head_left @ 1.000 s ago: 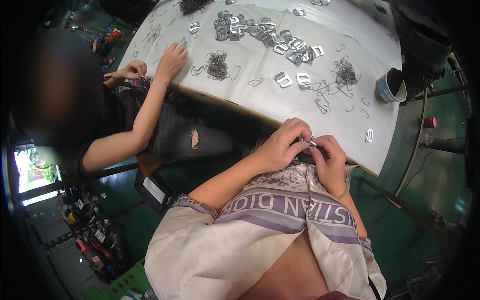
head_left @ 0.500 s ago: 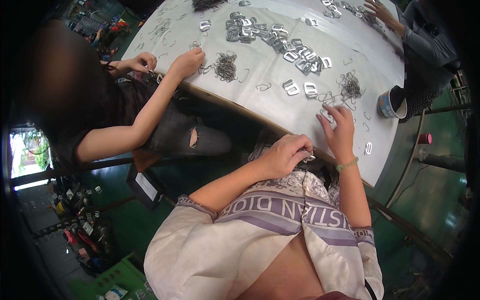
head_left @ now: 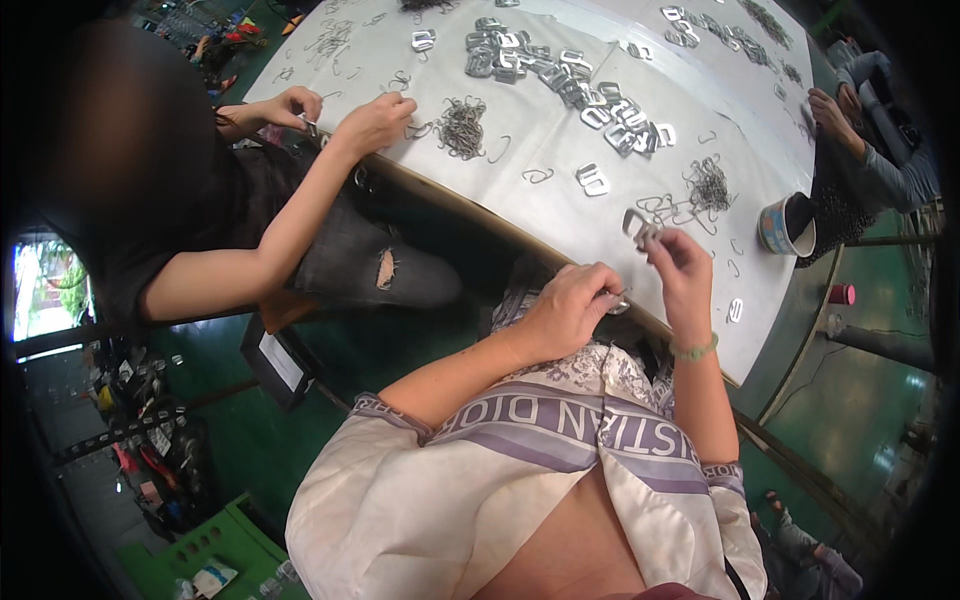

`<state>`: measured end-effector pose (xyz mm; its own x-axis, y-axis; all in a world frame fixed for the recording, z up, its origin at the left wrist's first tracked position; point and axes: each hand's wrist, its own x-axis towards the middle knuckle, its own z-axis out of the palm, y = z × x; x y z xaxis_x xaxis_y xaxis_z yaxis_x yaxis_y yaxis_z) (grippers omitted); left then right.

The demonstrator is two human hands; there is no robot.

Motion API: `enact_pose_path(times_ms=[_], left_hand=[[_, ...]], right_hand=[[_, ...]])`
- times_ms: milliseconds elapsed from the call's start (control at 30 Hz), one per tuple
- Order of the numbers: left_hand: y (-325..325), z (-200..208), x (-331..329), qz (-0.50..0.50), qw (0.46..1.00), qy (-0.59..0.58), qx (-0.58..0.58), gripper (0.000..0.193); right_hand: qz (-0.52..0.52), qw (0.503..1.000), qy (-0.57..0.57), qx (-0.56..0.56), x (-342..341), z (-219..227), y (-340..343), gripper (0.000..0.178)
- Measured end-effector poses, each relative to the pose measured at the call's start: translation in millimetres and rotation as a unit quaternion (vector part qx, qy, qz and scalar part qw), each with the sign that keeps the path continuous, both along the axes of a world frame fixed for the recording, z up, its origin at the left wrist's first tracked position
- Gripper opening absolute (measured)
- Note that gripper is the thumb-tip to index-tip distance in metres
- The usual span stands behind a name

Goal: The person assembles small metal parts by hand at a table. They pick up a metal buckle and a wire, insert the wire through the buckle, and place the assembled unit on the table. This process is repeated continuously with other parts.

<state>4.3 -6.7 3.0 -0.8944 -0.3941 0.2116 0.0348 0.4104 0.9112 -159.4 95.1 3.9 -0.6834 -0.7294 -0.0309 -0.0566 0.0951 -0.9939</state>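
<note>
My right hand (head_left: 684,272) pinches a silver metal buckle (head_left: 634,224) between thumb and fingertips, just above the white tabletop. At the table's front edge my left hand (head_left: 574,312) is closed on a small metal buckle (head_left: 620,307), mostly hidden by the fingers. Another silver buckle (head_left: 592,180) lies on the table, left of and beyond the one in my right hand. A tangled pile of wire hooks (head_left: 709,184) sits just past my right hand, with looser hooks (head_left: 660,208) at its near side.
A heap of buckles (head_left: 570,80) stretches across the table (head_left: 560,215). A cup (head_left: 786,226) stands at the right edge, near a flat buckle (head_left: 736,310). On the left a co-worker's hand (head_left: 376,122) works beside another hook pile (head_left: 461,128). A second co-worker's hand (head_left: 832,115) is far right.
My right hand has closed around a buckle that lay near the hooks and lifted it. My left hand stays at the edge. The far-right co-worker's hand has drawn back from the buckles.
</note>
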Motion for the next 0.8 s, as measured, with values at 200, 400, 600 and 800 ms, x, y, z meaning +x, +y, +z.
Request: enact_pose_path(times_ms=[200,400,600,800], left_hand=[[7.4,4.8,-8.0,0.02,0.999,0.006,-0.03,0.009],[10.4,-2.2,-9.8,-0.009,0.997,-0.006,-0.076,0.009],[-7.3,0.8,-14.3,-0.116,0.99,-0.036,-0.075,0.005],[-47.1,-26.6,-85.4,-0.004,0.967,-0.008,-0.253,0.007]], right_hand=[[0.0,1.0,-0.008,-0.015,36.3,5.1,41.1,0.007],[-0.069,0.997,-0.012,-0.016,56.5,5.4,49.8,0.008],[-0.044,0.997,0.059,0.008,55.9,-2.9,67.8,0.008],[-0.041,0.994,0.101,0.013,59.6,-0.5,74.3,0.013]])
